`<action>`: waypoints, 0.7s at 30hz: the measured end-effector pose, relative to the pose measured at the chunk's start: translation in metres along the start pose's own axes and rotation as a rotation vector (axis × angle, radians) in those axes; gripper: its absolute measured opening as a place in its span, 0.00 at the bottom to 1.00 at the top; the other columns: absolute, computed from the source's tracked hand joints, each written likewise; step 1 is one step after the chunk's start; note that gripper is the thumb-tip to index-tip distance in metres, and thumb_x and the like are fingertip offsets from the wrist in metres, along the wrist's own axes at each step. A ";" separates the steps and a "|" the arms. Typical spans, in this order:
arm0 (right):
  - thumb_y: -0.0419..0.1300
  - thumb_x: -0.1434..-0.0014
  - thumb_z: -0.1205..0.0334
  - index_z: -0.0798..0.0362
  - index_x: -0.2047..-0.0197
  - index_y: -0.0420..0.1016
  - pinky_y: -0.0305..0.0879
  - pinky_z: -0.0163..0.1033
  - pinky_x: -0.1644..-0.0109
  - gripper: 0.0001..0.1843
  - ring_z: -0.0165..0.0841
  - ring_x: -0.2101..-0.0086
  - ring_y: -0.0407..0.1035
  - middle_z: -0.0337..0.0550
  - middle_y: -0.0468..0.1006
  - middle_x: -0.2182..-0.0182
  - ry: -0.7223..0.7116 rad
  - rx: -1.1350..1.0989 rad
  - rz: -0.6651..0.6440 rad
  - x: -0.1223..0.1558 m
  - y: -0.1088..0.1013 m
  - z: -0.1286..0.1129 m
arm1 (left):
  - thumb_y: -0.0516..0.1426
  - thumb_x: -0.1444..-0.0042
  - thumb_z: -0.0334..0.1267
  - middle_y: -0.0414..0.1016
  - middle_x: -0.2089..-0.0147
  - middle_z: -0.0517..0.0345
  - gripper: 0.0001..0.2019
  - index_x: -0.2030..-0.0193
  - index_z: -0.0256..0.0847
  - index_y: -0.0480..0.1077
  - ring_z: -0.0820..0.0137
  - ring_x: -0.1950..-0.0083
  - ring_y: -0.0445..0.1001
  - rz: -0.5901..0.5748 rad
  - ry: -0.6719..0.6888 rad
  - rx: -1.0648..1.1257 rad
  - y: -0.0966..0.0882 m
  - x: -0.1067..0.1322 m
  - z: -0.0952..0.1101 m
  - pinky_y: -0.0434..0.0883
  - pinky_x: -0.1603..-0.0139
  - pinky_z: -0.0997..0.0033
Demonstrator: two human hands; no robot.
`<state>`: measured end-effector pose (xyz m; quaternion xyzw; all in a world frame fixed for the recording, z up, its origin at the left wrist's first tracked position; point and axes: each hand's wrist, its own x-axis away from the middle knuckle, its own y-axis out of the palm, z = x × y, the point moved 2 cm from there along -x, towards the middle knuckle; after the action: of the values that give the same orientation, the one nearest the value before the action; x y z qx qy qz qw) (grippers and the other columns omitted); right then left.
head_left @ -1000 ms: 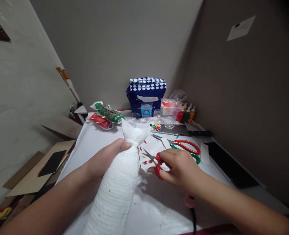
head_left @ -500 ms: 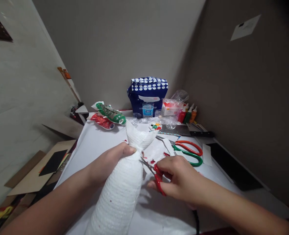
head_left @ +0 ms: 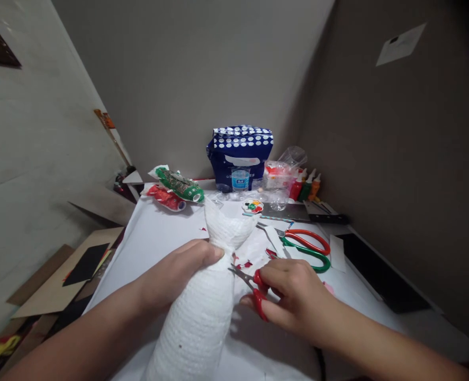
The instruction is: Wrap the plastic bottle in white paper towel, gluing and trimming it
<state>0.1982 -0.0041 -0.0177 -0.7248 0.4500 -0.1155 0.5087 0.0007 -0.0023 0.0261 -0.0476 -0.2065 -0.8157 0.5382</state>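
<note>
A white, fish-shaped wrapped form [head_left: 197, 323] with a ribbed paper-like surface rises from the lower edge, its forked tail end pointing away from me. My left hand [head_left: 195, 264] grips it at the narrow neck below the tail, thumb on top, the other fingers hidden beneath. In my right hand [head_left: 294, 291] is a pair of small red-handled scissors [head_left: 257, 296], finger and thumb through the loops. The tips of the blades lie at the right side of the neck, a little below my left thumb; I cannot tell whether they touch it.
Larger scissors with orange and green handles [head_left: 308, 241] lie on the white table at right. Behind are a paint palette [head_left: 252, 206], a blue bag [head_left: 240, 153] and paint bottles [head_left: 306, 186]. Green [head_left: 181, 185] and red [head_left: 165, 198] fish-shaped crafts sit back left.
The white form, my left hand and the small scissors have shifted slightly down in view. My grip on both things is the same.
</note>
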 end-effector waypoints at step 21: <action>0.60 0.42 0.50 0.52 0.78 0.60 0.50 0.34 0.70 0.21 0.27 0.76 0.57 0.33 0.65 0.80 0.116 -0.117 -0.061 0.000 -0.002 -0.006 | 0.59 0.46 0.40 0.77 0.65 0.54 0.11 0.61 0.36 0.76 0.66 0.65 0.73 -0.175 0.116 0.049 -0.005 -0.007 -0.002 0.70 0.59 0.68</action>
<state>0.1953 -0.0072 -0.0133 -0.7589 0.4623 -0.1460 0.4348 -0.0006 0.0044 0.0211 0.0309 -0.1982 -0.8556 0.4771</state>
